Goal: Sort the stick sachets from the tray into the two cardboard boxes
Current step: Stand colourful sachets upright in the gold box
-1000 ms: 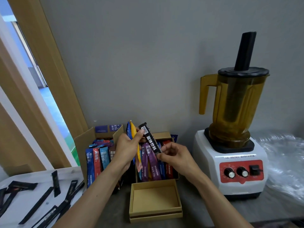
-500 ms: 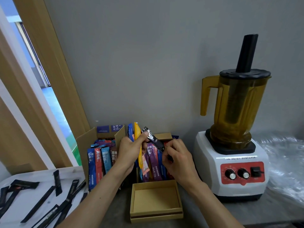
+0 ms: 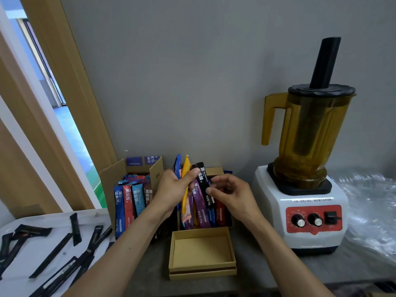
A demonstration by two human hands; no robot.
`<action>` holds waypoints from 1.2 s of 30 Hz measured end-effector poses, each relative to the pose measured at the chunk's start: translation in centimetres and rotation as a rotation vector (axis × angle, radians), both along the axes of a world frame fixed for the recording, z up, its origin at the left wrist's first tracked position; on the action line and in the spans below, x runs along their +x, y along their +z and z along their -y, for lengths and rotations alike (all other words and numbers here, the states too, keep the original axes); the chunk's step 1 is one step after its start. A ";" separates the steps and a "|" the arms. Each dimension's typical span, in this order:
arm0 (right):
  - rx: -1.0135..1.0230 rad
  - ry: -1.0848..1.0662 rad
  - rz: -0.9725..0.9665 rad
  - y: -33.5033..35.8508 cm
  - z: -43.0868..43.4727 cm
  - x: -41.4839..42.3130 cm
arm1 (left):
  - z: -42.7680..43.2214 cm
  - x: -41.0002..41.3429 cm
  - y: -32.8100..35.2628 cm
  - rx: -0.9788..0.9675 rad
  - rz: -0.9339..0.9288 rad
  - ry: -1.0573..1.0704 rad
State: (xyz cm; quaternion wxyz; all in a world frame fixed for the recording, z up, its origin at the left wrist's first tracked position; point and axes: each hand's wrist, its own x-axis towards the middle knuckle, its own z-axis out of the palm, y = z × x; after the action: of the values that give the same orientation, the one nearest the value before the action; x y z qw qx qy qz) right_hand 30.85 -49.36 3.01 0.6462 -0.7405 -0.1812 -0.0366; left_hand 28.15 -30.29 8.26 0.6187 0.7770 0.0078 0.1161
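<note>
My left hand [image 3: 171,189] grips a bunch of stick sachets: a blue one [image 3: 177,166], an orange one [image 3: 186,170], and a black sachet [image 3: 202,179] under its thumb. My right hand [image 3: 232,195] is beside it, thumb and fingertips pinching the black sachet's right edge. Both hands hover over the right cardboard box [image 3: 216,170], where purple and red sachets [image 3: 200,211] stand upright. The left cardboard box [image 3: 111,174] holds upright blue, red and brown sachets [image 3: 128,202]. A white tray [image 3: 27,249] at lower left carries several black sachets [image 3: 51,256].
A shallow open cardboard box [image 3: 202,269] with nothing in it lies in front of the right box. A white blender with an amber jug [image 3: 304,189] stands to the right, with crumpled clear plastic [image 3: 368,211] beyond it. A grey wall is close behind.
The black sachet has swung from a slant to nearly upright against the bunch in my left hand. My right hand has shifted from its lower end to its right edge.
</note>
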 end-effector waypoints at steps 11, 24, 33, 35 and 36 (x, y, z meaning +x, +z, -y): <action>-0.210 -0.243 -0.054 -2.0 0.6 1.5 | 1.3 0.7 -0.3 -0.259 -0.075 0.102; -0.476 -0.185 0.103 -3.8 -0.3 0.3 | 0.3 0.9 -0.3 -0.506 -0.151 0.031; -0.094 0.024 -0.034 0.3 -1.4 -1.9 | 0.8 0.6 0.0 -0.409 -0.097 -0.007; -0.077 0.010 -0.025 0.1 -1.8 -1.9 | 1.1 0.4 0.1 -0.364 -0.111 -0.022; -0.061 0.000 -0.014 0.2 -2.0 -1.9 | 1.3 0.3 0.1 -0.328 -0.115 -0.027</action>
State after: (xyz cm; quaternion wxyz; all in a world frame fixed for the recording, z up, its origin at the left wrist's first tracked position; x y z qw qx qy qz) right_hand 29.00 -47.41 3.16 0.6246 -0.7600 -0.1777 -0.0258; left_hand 28.49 -31.60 8.36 0.7371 0.6711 0.0515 0.0600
